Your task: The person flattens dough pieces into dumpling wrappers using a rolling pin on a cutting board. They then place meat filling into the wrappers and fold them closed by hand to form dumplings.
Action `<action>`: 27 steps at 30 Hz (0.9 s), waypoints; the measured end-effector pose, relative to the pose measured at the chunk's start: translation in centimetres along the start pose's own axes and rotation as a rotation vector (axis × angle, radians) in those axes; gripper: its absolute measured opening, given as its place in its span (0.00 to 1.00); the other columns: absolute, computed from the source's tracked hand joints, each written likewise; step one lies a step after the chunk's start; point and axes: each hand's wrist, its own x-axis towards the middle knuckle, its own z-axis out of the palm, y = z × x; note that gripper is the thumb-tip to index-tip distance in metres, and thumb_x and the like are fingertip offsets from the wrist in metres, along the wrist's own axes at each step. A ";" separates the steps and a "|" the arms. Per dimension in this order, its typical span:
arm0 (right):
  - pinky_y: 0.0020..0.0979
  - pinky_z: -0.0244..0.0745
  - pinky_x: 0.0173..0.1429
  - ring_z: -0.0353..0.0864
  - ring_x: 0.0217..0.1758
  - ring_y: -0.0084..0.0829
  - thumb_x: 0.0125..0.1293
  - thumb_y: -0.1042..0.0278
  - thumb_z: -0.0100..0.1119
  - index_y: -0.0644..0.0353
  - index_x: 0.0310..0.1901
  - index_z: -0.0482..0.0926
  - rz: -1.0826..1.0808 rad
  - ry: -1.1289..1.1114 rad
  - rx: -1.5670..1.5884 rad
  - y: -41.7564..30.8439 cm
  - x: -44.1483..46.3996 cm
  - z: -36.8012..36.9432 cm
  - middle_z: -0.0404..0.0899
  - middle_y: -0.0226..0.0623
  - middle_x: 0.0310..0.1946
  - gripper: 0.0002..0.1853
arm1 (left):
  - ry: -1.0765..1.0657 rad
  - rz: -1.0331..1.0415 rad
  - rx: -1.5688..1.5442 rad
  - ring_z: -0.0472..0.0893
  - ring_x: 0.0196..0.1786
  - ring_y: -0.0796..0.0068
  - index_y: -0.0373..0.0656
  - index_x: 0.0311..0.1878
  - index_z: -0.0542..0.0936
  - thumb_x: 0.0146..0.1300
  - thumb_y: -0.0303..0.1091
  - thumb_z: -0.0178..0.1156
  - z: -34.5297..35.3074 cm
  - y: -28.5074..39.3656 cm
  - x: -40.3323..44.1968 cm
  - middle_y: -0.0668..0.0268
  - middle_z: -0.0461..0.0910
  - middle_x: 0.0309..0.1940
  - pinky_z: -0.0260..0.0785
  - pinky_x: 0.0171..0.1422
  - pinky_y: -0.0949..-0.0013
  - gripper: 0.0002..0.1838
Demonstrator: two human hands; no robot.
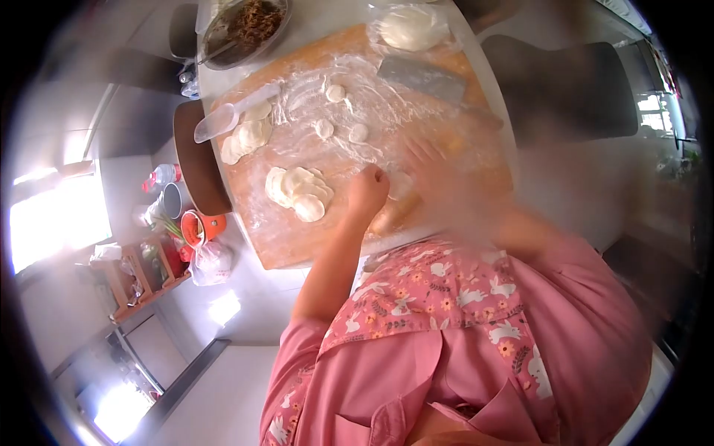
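My left hand (367, 192) is closed in a fist over the floured wooden board (253, 245); what its fingers hold, if anything, is hidden. Just to its right, a pale patch of dough (401, 184) shows beside my right hand (435, 167). That hand is smeared by motion, its fingers stretched out. A wooden rolling pin (388, 217) lies close to the right palm, partly covered. Left of my fist sits a stack of round dough wrappers (299, 192). Several small flattened dough pieces (335, 93) lie on the flour beyond my hands.
More wrappers (248, 140) lie at the board's left, near a clear plastic scoop (217, 123). A wide metal blade (422, 79) rests at the back right, below a bagged dough lump (411, 28). A bowl of brown filling (249, 30) stands beyond. A brown stool (197, 160) flanks the table.
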 end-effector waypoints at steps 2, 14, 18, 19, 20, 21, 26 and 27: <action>0.45 0.54 0.70 0.57 0.71 0.44 0.65 0.63 0.46 0.68 0.62 0.66 0.045 -0.019 0.100 -0.5 -1.3 -2.3 0.61 0.49 0.66 0.26 | -0.095 -0.091 -0.045 0.81 0.39 0.48 0.39 0.36 0.79 0.58 0.41 0.56 -2.0 2.2 -1.9 0.48 0.81 0.33 0.72 0.43 0.53 0.14; 0.45 0.54 0.70 0.60 0.69 0.42 0.63 0.61 0.48 0.65 0.61 0.67 0.027 -0.034 0.003 -1.3 -1.5 -2.6 0.64 0.45 0.65 0.26 | -0.167 -0.162 -0.237 0.81 0.32 0.50 0.37 0.35 0.79 0.57 0.32 0.55 -1.5 0.6 -1.8 0.53 0.81 0.27 0.73 0.40 0.56 0.08; 0.46 0.54 0.70 0.58 0.70 0.42 0.62 0.60 0.49 0.66 0.61 0.67 0.089 0.005 -0.016 -2.0 4.2 -1.4 0.63 0.44 0.66 0.27 | 0.136 0.024 -0.193 0.81 0.29 0.50 0.37 0.36 0.80 0.57 0.30 0.54 1.7 -1.2 -1.7 0.52 0.81 0.26 0.73 0.38 0.55 0.09; 0.46 0.54 0.70 0.58 0.71 0.42 0.62 0.60 0.49 0.66 0.61 0.67 0.180 0.016 0.006 -2.3 6.6 -0.6 0.63 0.44 0.66 0.27 | 0.127 0.024 -0.052 0.81 0.32 0.48 0.38 0.36 0.81 0.58 0.33 0.54 1.1 -0.7 -1.1 0.50 0.81 0.28 0.73 0.40 0.54 0.10; 0.46 0.53 0.71 0.57 0.71 0.42 0.62 0.60 0.49 0.65 0.61 0.67 0.271 0.026 0.024 -2.4 8.3 0.0 0.62 0.44 0.66 0.27 | 0.115 0.025 0.086 0.81 0.34 0.47 0.40 0.37 0.81 0.59 0.35 0.53 0.8 -0.4 -0.2 0.49 0.82 0.30 0.73 0.41 0.52 0.11; 0.46 0.53 0.71 0.57 0.71 0.42 0.62 0.60 0.49 0.65 0.61 0.67 0.270 0.019 0.025 -2.4 8.9 0.4 0.62 0.44 0.66 0.27 | 0.036 0.167 0.141 0.81 0.38 0.46 0.43 0.38 0.82 0.61 0.40 0.52 2.8 -4.2 2.1 0.48 0.81 0.33 0.72 0.43 0.50 0.13; 0.46 0.51 0.71 0.58 0.71 0.40 0.62 0.60 0.51 0.62 0.62 0.67 0.136 0.073 0.115 -2.4 1.7 -1.3 0.62 0.42 0.66 0.27 | 0.081 0.057 0.084 0.80 0.39 0.47 0.43 0.39 0.81 0.61 0.37 0.52 0.4 -3.0 -0.6 0.48 0.81 0.34 0.71 0.44 0.51 0.12; 0.46 0.51 0.71 0.58 0.70 0.40 0.62 0.60 0.51 0.61 0.62 0.67 0.073 0.019 0.111 -2.5 -1.1 -2.3 0.63 0.42 0.66 0.26 | 0.161 0.043 0.056 0.80 0.40 0.47 0.43 0.39 0.81 0.61 0.37 0.53 -0.2 -3.3 -2.0 0.50 0.81 0.35 0.71 0.45 0.52 0.11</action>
